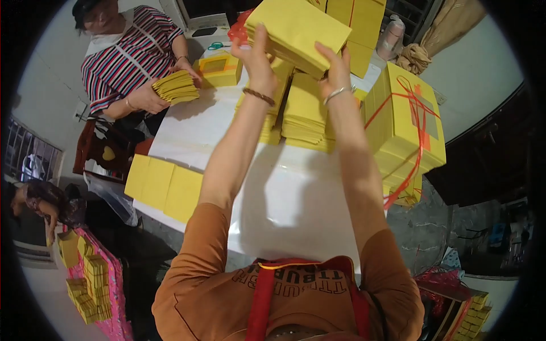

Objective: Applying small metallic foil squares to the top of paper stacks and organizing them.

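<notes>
Overhead, both hands lift one thick yellow stack (pixel 297 31) above the white table (pixel 284 193). Left hand (pixel 256 57) grips its near-left edge, right hand (pixel 336 71) its near-right corner, fingers closed on the paper. Its long axis runs left to right, tilted down toward the right. Below it on the table lie about three flat piles (pixel 304 111). Right of the table sits one ribbon-tied bundle (pixel 405 128). At the table's far left corner, a co-worker (pixel 128 57) holds another sheaf (pixel 175 87).

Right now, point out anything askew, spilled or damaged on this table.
Little stands out. The yellow paper stack held between the left hand and right hand is tilted. Three yellow sheets overhang the white table at its left edge. Nothing looks spilled or torn.
</notes>
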Demonstrator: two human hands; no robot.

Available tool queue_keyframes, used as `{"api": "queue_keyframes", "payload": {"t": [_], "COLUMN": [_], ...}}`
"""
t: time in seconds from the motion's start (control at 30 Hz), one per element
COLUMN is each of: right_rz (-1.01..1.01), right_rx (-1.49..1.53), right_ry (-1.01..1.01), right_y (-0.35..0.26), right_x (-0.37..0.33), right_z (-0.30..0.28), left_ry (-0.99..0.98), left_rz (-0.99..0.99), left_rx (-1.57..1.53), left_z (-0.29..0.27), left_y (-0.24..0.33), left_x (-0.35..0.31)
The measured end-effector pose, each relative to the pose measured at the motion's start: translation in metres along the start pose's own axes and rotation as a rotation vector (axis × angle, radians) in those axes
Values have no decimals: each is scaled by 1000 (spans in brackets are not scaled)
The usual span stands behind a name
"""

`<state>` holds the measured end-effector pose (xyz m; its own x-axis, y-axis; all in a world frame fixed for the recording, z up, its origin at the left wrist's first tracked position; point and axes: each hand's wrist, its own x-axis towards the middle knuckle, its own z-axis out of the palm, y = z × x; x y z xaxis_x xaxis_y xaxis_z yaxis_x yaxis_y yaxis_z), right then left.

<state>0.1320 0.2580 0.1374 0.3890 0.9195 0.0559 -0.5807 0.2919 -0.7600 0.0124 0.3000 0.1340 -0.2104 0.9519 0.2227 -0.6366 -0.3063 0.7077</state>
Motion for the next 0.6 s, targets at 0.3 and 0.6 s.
{"api": "queue_keyframes", "payload": {"t": [0.3,0.6], "right_rz": [265,553], "right_rx": [-93,-102], "right_ry": [-113,-18], "right_y": [29,59], "right_x": [176,210], "right_z": [-31,-58], "left_ry": [-250,-293], "left_rz": [-379,-497], "left_rx": [538,693], "left_z": [-15,-38], "left_y": [-55,-118], "left_x": [153,188]}}
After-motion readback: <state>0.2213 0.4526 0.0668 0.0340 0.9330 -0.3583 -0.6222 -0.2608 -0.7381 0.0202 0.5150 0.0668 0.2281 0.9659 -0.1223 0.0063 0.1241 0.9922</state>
